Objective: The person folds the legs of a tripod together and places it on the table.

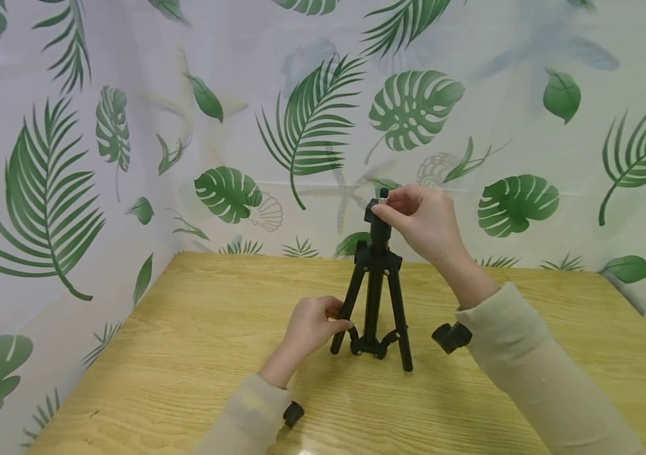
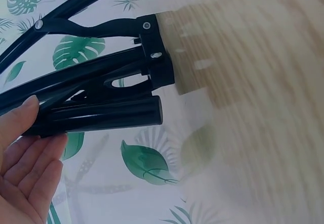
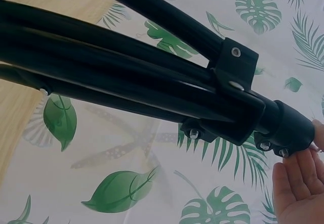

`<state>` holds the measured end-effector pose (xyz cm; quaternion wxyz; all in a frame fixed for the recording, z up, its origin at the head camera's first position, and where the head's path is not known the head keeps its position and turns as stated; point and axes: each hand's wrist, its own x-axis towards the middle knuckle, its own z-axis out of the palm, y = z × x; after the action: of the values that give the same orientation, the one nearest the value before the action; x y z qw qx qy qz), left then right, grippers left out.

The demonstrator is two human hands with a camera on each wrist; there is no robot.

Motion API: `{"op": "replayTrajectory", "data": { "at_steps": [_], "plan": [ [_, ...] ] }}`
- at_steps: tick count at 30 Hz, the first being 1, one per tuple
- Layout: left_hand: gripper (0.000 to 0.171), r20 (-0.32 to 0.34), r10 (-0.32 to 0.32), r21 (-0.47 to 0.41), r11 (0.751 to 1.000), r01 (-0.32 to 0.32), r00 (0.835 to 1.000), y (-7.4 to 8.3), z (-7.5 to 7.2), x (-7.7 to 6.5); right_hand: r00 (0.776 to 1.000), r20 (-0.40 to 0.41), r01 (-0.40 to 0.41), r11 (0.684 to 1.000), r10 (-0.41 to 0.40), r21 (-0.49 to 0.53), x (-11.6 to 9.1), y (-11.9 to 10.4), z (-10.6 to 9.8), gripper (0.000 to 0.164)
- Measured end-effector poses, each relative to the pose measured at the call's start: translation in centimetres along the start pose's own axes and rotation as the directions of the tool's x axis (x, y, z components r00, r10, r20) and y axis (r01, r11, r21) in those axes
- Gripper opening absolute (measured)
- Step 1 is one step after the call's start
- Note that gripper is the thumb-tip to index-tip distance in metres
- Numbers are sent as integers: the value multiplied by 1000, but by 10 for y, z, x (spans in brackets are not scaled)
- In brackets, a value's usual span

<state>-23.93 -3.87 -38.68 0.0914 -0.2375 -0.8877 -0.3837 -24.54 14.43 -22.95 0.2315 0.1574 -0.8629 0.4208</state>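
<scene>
A black tripod (image 1: 373, 303) stands upright over the wooden table, its legs partly spread. My left hand (image 1: 313, 322) pinches the lower part of its left leg (image 2: 109, 116) between thumb and fingers. Close to that hand, a lower brace (image 2: 157, 54) links the legs to the centre column. My right hand (image 1: 428, 221) holds the tripod's top, thumb and fingers at the short silver-and-black post (image 1: 383, 194). In the right wrist view, its fingertips meet the end of the black collar (image 3: 293, 125), and the post is hidden there. A black knob (image 1: 370, 210) juts out left of the collar.
The wood-grain table (image 1: 215, 303) extends on both sides of the tripod. Behind and to the left hangs a white cloth (image 1: 232, 126) printed with green leaves. Small black devices (image 1: 451, 337) sit at both wrists, by the light sleeves (image 1: 545, 373).
</scene>
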Motion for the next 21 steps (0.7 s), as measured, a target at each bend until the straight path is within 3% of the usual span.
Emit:
{"op": "replayTrajectory", "data": {
  "at_steps": [7,21],
  "plan": [
    [20,5,-27,2,1000,27,1000,3,3,3,1000,-3,4,1000,-4,-13,0,-1,-1,26],
    [21,13,-23,-12,1000,23,1000,9,10,11,1000,-4,10,1000,-10,2,0,2,0,28]
  ]
}}
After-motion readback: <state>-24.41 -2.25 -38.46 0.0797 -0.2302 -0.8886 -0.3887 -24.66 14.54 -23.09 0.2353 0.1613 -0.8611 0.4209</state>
